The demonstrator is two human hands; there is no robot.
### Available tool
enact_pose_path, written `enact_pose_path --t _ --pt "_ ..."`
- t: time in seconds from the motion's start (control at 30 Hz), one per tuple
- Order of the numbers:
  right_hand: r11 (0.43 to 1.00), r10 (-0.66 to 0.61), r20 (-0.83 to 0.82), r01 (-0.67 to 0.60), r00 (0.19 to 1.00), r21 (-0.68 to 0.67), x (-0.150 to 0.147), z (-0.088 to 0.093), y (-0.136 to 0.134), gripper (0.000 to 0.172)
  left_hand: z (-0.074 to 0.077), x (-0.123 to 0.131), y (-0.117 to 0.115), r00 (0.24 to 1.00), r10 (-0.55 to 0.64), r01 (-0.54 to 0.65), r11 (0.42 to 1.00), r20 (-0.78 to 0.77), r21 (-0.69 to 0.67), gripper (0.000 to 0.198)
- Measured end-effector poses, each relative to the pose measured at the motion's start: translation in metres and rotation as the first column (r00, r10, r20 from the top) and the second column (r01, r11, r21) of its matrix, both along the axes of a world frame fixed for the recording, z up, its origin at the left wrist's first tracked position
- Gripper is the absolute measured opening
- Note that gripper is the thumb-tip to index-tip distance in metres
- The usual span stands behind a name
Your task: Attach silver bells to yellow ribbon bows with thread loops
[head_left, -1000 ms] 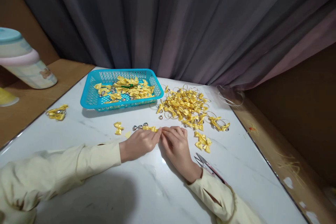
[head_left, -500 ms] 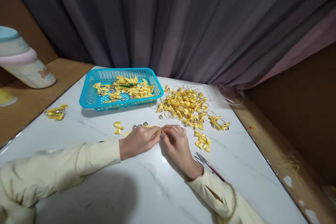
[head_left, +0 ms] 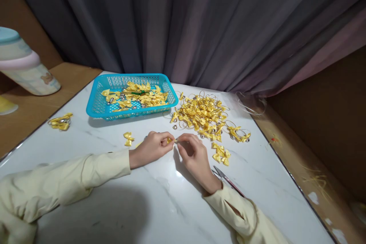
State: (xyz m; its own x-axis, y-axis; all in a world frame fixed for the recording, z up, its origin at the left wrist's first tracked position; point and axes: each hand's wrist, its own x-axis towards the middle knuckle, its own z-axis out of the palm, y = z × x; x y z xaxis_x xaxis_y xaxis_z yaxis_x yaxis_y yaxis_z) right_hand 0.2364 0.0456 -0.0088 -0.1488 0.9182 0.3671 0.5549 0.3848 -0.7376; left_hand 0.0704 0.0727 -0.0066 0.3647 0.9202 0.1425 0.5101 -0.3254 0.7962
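Note:
My left hand (head_left: 154, 148) has its thumb and forefinger pinched together over the table. A small pale yellow bit shows at its fingertips, too small to name. Facing it, my right hand (head_left: 196, 158) is curled, with thumb and forefinger tips close to that same spot. Part of something yellow shows behind the left fingers, mostly hidden. A yellow ribbon bow (head_left: 128, 138) lies left of my left hand. Beyond my right hand spreads a pile of yellow bows on thin loops with silver bells (head_left: 201, 112). Several bows (head_left: 220, 154) lie closer to it.
A blue plastic basket (head_left: 94, 112) holds more bows and bells. Thread snips (head_left: 228, 180) lie beside my right wrist. A bow bundle (head_left: 61, 122) is at the table's left edge, near a tall tumbler (head_left: 31, 68). A dark curtain (head_left: 183, 26) hangs behind the white table (head_left: 171, 213).
My right thumb and forefinger have parted a little from the left fingertips. My left hand has lifted slightly, its fingers more bent, now covering most of the silver bells behind it.

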Motion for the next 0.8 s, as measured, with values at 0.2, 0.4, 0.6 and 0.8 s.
enact_pose_path --t 0.2,0.4,0.6,0.8 --pt "0.978 -0.016 0.090 -0.003 0.996 0.210 -0.0003 0.0032 -0.0037 0.009 0.0067 0.0019 -0.0012 0.997 0.045 -0.034 0.985 0.061 -0.168 0.026" --pt "0.964 0.009 0.201 -0.062 0.980 0.258 -0.0014 0.0031 -0.0058 0.011 0.0077 0.0044 -0.0028 0.995 0.058 -0.035 0.966 0.080 -0.255 0.027" --pt "0.968 0.000 0.221 -0.055 0.975 0.244 -0.0015 0.0016 -0.0042 0.008 0.0063 0.0038 -0.0021 0.992 0.066 -0.033 0.955 0.104 -0.295 0.027" --pt "0.973 -0.005 0.241 -0.050 0.970 0.224 -0.0007 0.0008 -0.0031 0.008 0.0074 0.0034 -0.0030 0.992 0.062 -0.030 0.958 0.106 -0.287 0.026"
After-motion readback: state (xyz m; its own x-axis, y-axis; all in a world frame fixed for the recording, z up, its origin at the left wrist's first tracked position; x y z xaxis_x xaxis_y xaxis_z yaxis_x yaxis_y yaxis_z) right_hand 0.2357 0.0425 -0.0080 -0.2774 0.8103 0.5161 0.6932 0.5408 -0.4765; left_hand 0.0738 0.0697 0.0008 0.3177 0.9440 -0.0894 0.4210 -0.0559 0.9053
